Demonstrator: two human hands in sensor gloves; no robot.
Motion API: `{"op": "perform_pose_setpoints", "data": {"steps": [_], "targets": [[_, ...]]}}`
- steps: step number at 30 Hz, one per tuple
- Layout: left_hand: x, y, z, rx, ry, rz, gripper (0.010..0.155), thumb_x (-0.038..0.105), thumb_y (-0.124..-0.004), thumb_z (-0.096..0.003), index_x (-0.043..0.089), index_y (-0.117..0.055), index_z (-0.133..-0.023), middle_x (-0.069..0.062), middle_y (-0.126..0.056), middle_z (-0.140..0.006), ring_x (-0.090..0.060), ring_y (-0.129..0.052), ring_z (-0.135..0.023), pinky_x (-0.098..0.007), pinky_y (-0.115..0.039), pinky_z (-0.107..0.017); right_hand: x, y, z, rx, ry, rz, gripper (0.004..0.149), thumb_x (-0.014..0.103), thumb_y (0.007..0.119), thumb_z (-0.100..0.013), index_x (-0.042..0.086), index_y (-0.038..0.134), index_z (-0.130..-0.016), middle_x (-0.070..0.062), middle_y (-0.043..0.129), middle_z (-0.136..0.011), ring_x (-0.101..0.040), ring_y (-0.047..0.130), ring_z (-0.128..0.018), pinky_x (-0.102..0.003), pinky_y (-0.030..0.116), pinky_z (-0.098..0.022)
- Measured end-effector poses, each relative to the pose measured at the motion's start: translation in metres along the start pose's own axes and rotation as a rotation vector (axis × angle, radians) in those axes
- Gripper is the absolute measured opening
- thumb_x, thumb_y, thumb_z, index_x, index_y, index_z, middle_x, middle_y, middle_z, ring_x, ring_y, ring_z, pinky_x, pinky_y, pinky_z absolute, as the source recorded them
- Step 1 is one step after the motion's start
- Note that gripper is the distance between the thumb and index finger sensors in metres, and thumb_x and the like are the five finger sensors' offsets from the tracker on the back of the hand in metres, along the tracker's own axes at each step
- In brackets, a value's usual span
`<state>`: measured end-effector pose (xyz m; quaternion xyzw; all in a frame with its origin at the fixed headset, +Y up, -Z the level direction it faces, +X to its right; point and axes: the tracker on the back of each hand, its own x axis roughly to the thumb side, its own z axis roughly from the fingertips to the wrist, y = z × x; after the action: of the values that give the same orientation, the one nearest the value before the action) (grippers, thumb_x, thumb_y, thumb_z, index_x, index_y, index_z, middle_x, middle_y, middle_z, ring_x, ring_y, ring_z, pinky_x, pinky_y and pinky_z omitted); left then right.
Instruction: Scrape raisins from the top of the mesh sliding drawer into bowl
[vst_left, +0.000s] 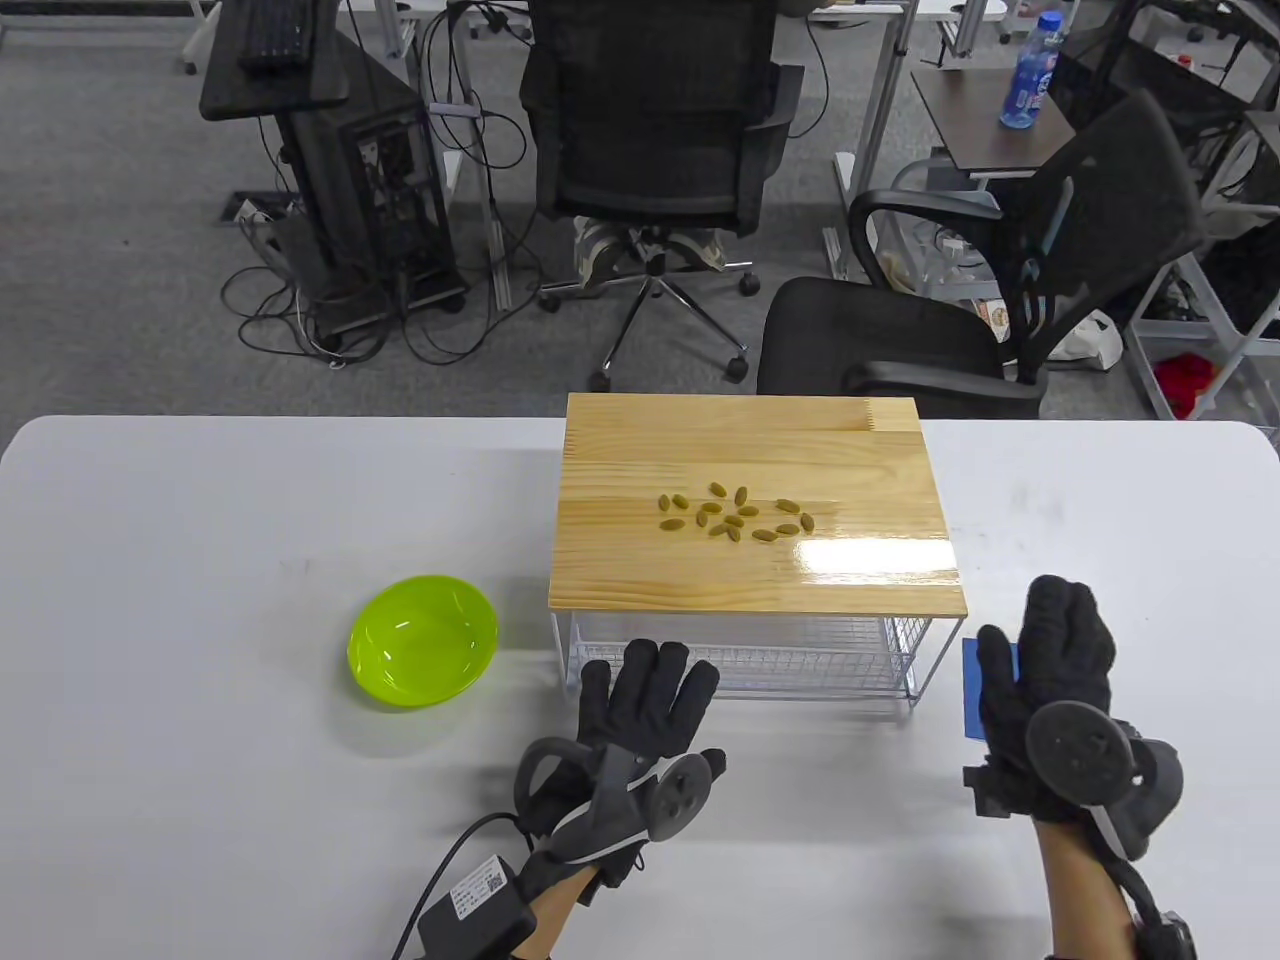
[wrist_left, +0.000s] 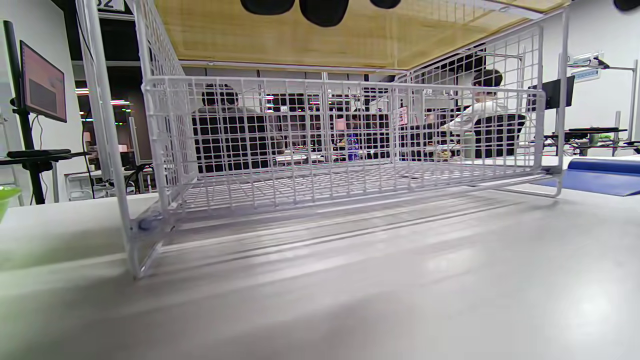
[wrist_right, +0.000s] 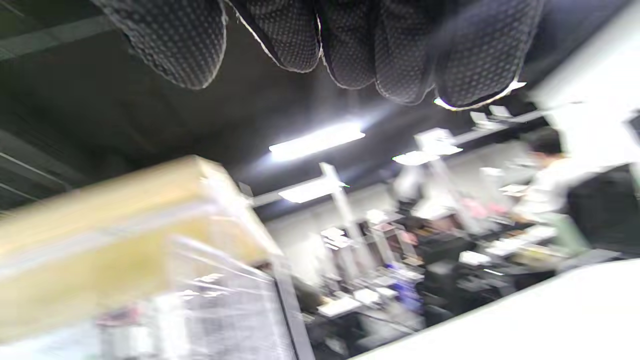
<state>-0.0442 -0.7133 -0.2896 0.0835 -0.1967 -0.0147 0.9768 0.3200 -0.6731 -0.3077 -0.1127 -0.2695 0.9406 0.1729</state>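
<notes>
Reaching forward over the near edge of the table, the left hand (vst_left: 640, 715) lies flat with its fingers spread and straight, grasping nothing; its fingertips (wrist_left: 324, 10) come just up to the front of the white mesh sliding drawer (vst_left: 745, 655). The right hand (vst_left: 1050, 690) stands on edge toward the table's near right corner, fingers extended and held together, thumb apart on the inner side. A blue scraper (vst_left: 985, 700) shows just behind this thumb, off the drawer's right front corner; whether the hand pinches it or only stands in front of it cannot be told from the table view, and the right wrist view is too blurred to settle it.

Beyond the hands, the mesh sliding drawer sits at the middle of the table toward its far edge, capped by a pale wooden top (vst_left: 755, 500). The raisins (vst_left: 735, 515), greenish and oval, lie scattered in a loose cluster at the centre of that wooden top, none near its edges. In the left wrist view the wire basket is seen from low down with nothing lying in it.

The green bowl (vst_left: 422, 642) rests on the table left of the drawer, apart from it and from the left hand, upright and with nothing in it.
</notes>
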Motion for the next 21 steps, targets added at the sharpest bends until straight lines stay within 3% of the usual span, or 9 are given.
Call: {"op": "perform_pose_setpoints", "data": {"steps": [6, 13, 18, 21], "targets": [[0.001, 0.002, -0.001, -0.009, -0.003, -0.02, 0.075, 0.067, -0.055, -0.05, 0.037, -0.037, -0.117, -0.002, -0.044, -0.128, -0.037, -0.047, -0.121, -0.063, -0.043, -0.084, -0.047, 0.041, -0.014, 0.171, 0.19, 0.078, 0.069, 0.04, 0.073, -0.057, 0.003, 0.047, -0.11, -0.029, 0.051, -0.109, -0.058, 0.067, -0.092, -0.064, 0.069, -0.058], [0.002, 0.005, -0.002, -0.007, -0.007, -0.018, 0.075, 0.067, -0.055, -0.0501, 0.038, -0.037, -0.117, -0.001, -0.044, -0.128, -0.036, -0.045, -0.122, -0.063, -0.042, -0.084, -0.068, 0.075, -0.02, 0.433, 0.376, 0.293, 0.074, 0.043, 0.073, -0.057, 0.002, 0.043, -0.111, -0.031, 0.051, -0.109, -0.058, 0.068, -0.091, -0.063, 0.069, -0.058], [0.002, 0.005, -0.002, -0.024, -0.009, -0.019, 0.075, 0.067, -0.055, -0.0501, 0.038, -0.037, -0.117, -0.001, -0.044, -0.128, -0.036, -0.045, -0.122, -0.063, -0.042, -0.084, -0.073, 0.091, -0.017, 0.536, 0.432, 0.36, 0.073, 0.041, 0.073, -0.058, 0.001, 0.043, -0.111, -0.031, 0.058, -0.106, -0.054, 0.076, -0.087, -0.062, 0.071, -0.056], [0.003, 0.005, -0.002, -0.033, -0.011, -0.019, 0.075, 0.067, -0.055, -0.05, 0.038, -0.037, -0.117, -0.001, -0.044, -0.128, -0.036, -0.045, -0.122, -0.063, -0.042, -0.084, -0.069, 0.096, -0.017, 0.524, 0.42, 0.431, 0.067, 0.032, 0.075, -0.058, 0.0, 0.046, -0.11, -0.027, 0.063, -0.103, -0.05, 0.077, -0.085, -0.061, 0.071, -0.056]]}}
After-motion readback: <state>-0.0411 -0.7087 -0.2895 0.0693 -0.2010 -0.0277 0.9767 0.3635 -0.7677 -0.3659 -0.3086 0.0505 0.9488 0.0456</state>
